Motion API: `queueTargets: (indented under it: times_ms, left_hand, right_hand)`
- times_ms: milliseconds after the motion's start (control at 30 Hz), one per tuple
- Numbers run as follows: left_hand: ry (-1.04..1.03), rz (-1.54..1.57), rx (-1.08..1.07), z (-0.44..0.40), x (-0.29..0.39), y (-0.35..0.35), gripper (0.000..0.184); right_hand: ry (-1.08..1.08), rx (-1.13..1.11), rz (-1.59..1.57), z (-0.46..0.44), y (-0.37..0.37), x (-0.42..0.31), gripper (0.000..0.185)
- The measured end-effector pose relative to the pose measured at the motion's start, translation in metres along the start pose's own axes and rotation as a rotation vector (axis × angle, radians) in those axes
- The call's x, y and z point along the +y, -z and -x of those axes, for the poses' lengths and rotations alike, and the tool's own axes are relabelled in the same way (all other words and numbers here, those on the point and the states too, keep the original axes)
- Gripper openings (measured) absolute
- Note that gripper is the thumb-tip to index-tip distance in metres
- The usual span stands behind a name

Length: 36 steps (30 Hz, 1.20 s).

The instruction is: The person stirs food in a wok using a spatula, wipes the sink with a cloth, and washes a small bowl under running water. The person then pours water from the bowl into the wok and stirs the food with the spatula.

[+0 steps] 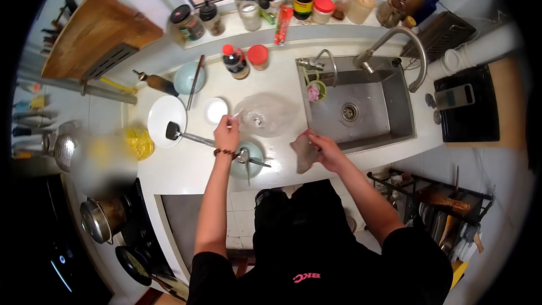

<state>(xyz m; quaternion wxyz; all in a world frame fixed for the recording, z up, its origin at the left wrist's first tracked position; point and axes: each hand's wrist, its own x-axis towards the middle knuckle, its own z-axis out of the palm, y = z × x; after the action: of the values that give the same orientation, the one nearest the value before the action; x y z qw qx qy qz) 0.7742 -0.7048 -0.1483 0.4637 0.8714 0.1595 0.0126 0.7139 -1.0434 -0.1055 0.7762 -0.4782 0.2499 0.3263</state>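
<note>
My left hand, with a beaded bracelet on its wrist, pinches the left edge of a clear plastic bag on the white counter. Between finger and thumb of my right hand hangs a limp greyish cloth-like piece, over the counter's front edge left of the sink. Under my left wrist stands a pale green bowl with metal utensils in it. A black spatula lies from a white plate towards that bowl. A small white dish sits left of the bag.
The steel sink and its faucet are at the right. A dark sauce bottle and red-lidded jar stand behind the bag. Chopsticks rest on a blue-green bowl. Pots are at the lower left.
</note>
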Motion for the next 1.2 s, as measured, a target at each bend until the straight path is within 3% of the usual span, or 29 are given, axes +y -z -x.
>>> queueTargets:
  times_ms: [100, 167, 200, 267, 333, 400, 467, 600, 667, 767, 900, 1000, 1200]
  left_hand:
    - [0.045, 0.053, -0.001, 0.009, 0.011, 0.001, 0.023]
    - [0.039, 0.072, 0.017, 0.011, 0.006, -0.002, 0.022]
    - [0.055, 0.106, 0.022, 0.013, 0.008, -0.002, 0.022]
    - [0.089, 0.098, 0.003, 0.015, 0.006, -0.005, 0.024]
    - [0.108, 0.095, 0.022, 0.019, 0.014, -0.006, 0.025]
    - [0.138, 0.069, 0.047, 0.022, 0.018, -0.007, 0.025]
    - [0.166, 0.098, 0.048, 0.024, 0.022, -0.008, 0.021]
    - [0.185, 0.077, 0.105, 0.024, 0.023, -0.011, 0.018]
    - [0.168, 0.059, 0.094, 0.024, 0.025, -0.011, 0.018]
    - [0.182, 0.054, 0.124, 0.022, 0.028, -0.015, 0.021]
    - [0.202, 0.014, 0.159, 0.02, 0.023, -0.009, 0.02]
    - [0.197, 0.01, 0.16, 0.02, 0.032, -0.01, 0.02]
    - [0.193, 0.062, 0.181, 0.018, 0.034, -0.02, 0.02]
  right_hand:
    - [-0.034, -0.095, -0.102, -0.04, 0.033, 0.033, 0.035]
    - [0.037, 0.061, 0.497, -0.067, 0.056, 0.045, 0.033]
    - [0.029, 0.074, 0.486, -0.073, 0.072, 0.047, 0.033]
    - [0.443, 0.196, 1.107, -0.088, 0.106, 0.042, 0.03]
    - [0.477, 0.434, 0.9, -0.112, 0.159, 0.015, 0.024]
    - [0.516, 0.594, 1.016, -0.161, 0.246, 0.004, 0.018]
    - [0.415, 0.703, 1.144, -0.204, 0.325, 0.003, 0.017]
    - [0.271, 0.705, 1.496, -0.25, 0.393, 0.004, 0.021]
    - [0.107, 0.618, 1.725, -0.266, 0.412, 0.01, 0.013]
    - [0.067, 0.481, 1.95, -0.266, 0.408, 0.007, 0.011]
    - [0.203, 0.459, 1.997, -0.272, 0.41, 0.011, 0.014]
    - [0.087, 0.353, 2.043, -0.274, 0.408, 0.009, 0.015]
    - [0.367, 0.374, 1.924, -0.23, 0.383, -0.039, 0.009]
